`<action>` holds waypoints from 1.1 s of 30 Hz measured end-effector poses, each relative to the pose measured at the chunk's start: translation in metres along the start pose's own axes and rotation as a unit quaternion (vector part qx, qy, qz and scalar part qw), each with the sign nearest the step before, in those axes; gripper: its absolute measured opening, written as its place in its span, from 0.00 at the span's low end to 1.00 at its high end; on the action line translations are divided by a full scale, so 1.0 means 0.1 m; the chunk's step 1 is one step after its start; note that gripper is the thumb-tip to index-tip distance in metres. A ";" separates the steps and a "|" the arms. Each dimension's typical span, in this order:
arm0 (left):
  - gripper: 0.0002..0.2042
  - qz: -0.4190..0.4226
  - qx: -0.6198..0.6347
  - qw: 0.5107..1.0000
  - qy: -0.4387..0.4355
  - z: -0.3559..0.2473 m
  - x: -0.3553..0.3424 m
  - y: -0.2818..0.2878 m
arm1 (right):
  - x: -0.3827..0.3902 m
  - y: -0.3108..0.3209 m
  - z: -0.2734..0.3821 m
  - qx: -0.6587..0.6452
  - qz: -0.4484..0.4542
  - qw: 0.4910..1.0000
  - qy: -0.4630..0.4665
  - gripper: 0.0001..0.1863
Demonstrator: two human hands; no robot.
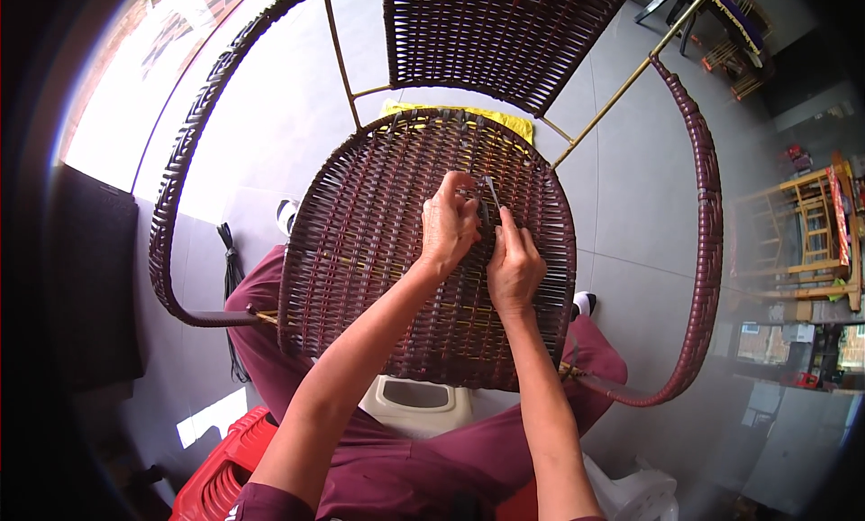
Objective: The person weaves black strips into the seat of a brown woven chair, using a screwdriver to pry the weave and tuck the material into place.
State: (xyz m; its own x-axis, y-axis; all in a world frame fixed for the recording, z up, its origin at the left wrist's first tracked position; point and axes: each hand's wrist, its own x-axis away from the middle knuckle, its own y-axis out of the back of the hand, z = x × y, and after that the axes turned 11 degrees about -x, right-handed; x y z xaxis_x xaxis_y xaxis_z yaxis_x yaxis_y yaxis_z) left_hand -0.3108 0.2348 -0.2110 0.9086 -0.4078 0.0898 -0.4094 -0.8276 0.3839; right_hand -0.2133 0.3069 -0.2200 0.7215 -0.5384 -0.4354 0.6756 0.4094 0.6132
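A dark brown-red woven chair is in front of me, its rounded seat (360,242) over my knees. My right hand (515,267) is closed round a thin metal tool (494,193) with a flat, screwdriver-like tip, pointing away from me over the right half of the seat. Close beside it, my left hand (448,223) presses on the weave with its fingers curled in by the tool's tip. What those fingers pinch is hidden. A short dark strip shows between the two hands.
Beyond the seat stands the woven backrest (487,48), with a wrapped armrest (180,187) on the left and another armrest (707,214) on the right. Yellow sheeting (514,124) lies behind. A beige stool (450,406), red plastic stools (225,467) and a black cord bundle (232,269) are near.
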 end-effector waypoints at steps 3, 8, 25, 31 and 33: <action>0.11 0.028 -0.017 0.999 0.002 -0.05 0.00 0.03 | -0.01 0.01 0.01 0.000 0.000 1.000 -0.002 0.15; 0.17 0.046 -0.071 0.996 -0.007 -0.09 0.01 0.06 | -0.01 0.01 0.01 0.000 0.000 1.000 -0.001 0.14; 0.15 0.000 -0.124 0.992 -0.035 -0.01 -0.03 0.00 | 0.00 0.00 0.03 0.002 -0.009 1.000 0.005 0.14; 0.14 -0.009 -0.117 0.993 -0.033 -0.01 -0.01 -0.02 | 0.00 0.00 0.03 0.004 -0.011 1.000 0.006 0.14; 0.13 -0.021 -0.126 0.991 -0.047 -0.04 -0.01 -0.02 | 0.00 0.00 0.03 0.007 -0.008 1.000 0.003 0.14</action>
State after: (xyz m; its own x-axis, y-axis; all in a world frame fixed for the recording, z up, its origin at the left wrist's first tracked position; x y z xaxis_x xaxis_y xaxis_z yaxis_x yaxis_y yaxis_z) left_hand -0.3107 0.2388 -0.2086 0.9075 -0.4198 -0.0124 -0.3276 -0.7261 0.6045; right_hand -0.2138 0.3051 -0.2180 0.7118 -0.5402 -0.4489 0.6847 0.3912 0.6149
